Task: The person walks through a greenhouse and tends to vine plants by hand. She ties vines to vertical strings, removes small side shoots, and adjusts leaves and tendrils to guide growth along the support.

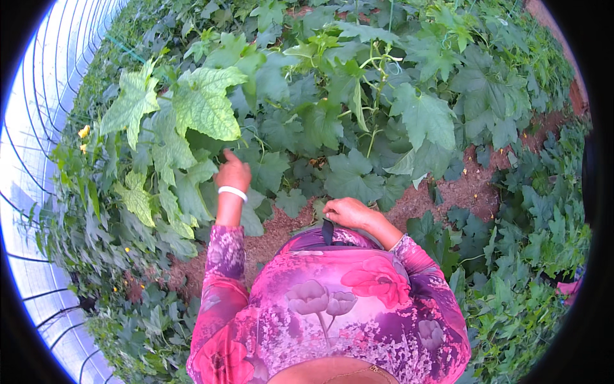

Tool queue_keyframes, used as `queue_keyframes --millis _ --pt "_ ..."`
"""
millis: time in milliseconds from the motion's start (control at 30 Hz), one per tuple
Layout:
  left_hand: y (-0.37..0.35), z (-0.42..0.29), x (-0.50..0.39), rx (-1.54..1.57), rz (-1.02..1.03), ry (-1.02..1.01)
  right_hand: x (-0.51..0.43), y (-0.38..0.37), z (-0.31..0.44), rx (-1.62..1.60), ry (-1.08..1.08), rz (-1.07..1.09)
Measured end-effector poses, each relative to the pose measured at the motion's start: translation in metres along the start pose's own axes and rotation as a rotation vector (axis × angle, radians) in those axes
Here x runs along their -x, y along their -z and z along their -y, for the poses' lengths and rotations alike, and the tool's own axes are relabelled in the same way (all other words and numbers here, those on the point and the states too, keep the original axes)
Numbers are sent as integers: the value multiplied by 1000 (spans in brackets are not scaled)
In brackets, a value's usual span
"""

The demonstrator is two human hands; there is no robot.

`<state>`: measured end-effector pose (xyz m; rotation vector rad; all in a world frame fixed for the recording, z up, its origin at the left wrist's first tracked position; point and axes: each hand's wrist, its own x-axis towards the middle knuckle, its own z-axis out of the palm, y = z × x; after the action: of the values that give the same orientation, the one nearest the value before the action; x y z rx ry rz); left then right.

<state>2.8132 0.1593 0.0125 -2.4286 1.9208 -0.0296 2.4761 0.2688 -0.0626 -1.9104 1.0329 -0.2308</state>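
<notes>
My left hand [233,172], with a white bracelet [232,193] at the wrist, reaches among the lobed leaves of a climbing vine. One finger points up under a pale, yellow-mottled leaf [206,103]; whether the fingers touch a stem there cannot be told. Close to my waist is my right hand [346,212], its fingers curled in by a dark strap [327,232]; whether it holds anything is hidden. Ahead of me a leafy vine stem [377,96] rises beside a thin green string [391,17].
Dense vines stand ahead and on both sides. A strip of reddish-brown soil [467,192] runs between the rows. The ribbed plastic wall of a greenhouse [36,115] curves along the left. Yellow flowers [84,131] show near it. Something pink [569,287] lies at the far right.
</notes>
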Motion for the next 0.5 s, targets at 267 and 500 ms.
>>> queue_keyframes --millis 267,500 --pt "115 -165 -73 555 -270 -966 17 -14 -34 14 -54 38" --pt "196 -197 -241 977 -460 -260 38 -42 -63 -28 -117 36"
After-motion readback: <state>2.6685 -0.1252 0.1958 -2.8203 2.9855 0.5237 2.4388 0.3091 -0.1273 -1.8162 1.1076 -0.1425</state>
